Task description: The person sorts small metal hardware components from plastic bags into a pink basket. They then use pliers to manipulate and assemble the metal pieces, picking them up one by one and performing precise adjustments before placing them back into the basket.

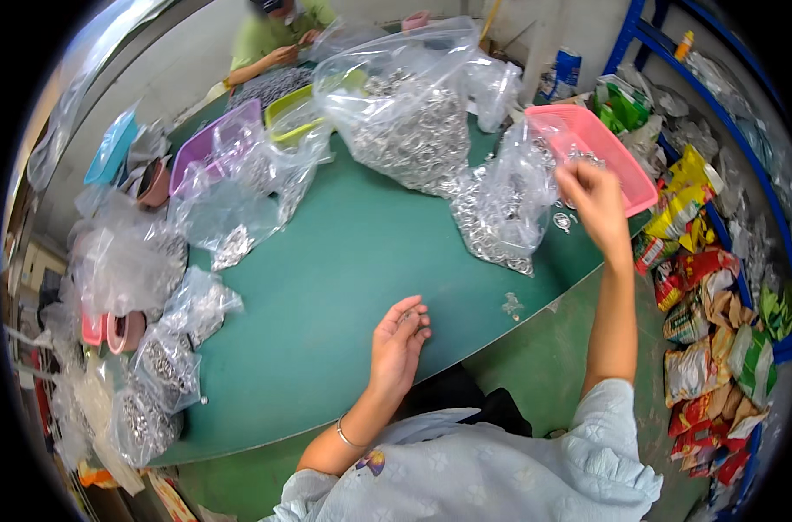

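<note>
The right grip [591,196] is hovering with fingers bunched, the left grip [398,344] is hanging loosely curled; whether on anything, I cannot tell. Pieces [585,157] are lying in the tray [620,157] just beyond the right grip, probably light, stiff, slippery, best pinched edgewise.

Green tabletop [326,304] beneath clear bags [522,187] of silvery metal pieces [417,126] and, at right, a pink bin [624,157]

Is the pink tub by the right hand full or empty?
Neither: some silvery pieces show in the pink tub beside the right hand, but much of its inside looks bare.
</note>
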{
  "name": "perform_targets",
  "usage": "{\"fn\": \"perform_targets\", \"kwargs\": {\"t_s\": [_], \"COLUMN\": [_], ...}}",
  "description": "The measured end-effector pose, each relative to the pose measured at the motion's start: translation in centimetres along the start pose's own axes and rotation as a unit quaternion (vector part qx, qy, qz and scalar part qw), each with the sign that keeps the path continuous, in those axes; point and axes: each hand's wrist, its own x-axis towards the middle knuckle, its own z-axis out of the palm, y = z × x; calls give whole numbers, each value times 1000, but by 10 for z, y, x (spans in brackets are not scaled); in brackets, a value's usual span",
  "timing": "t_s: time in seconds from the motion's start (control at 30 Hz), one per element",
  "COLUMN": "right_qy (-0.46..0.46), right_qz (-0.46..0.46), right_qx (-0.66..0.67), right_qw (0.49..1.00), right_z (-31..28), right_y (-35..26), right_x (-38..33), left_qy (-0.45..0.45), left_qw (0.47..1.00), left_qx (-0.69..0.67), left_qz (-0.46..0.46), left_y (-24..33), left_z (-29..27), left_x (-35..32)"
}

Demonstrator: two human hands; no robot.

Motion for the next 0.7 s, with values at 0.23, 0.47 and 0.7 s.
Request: {"fn": "perform_targets", "kwargs": {"t_s": [0.23, 0.47, 0.7], "right_qy": [122, 141, 154], "right_qz": [114, -52, -3], "right_qx": [225, -21, -239], "right_qw": [960, 988, 959], "right_z": [78, 108, 59], "right_y": [75, 39, 109], "right_x": [-65, -73, -69], "left_qy": [-19, -9, 9], "left_qw": [998, 998, 998], "left_qx": [36, 51, 27], "left_qz": [-39, -22, -49], "left_y": [-18, -14, -15], "left_z": [19, 29, 28], "left_x": [9, 15, 20]}}
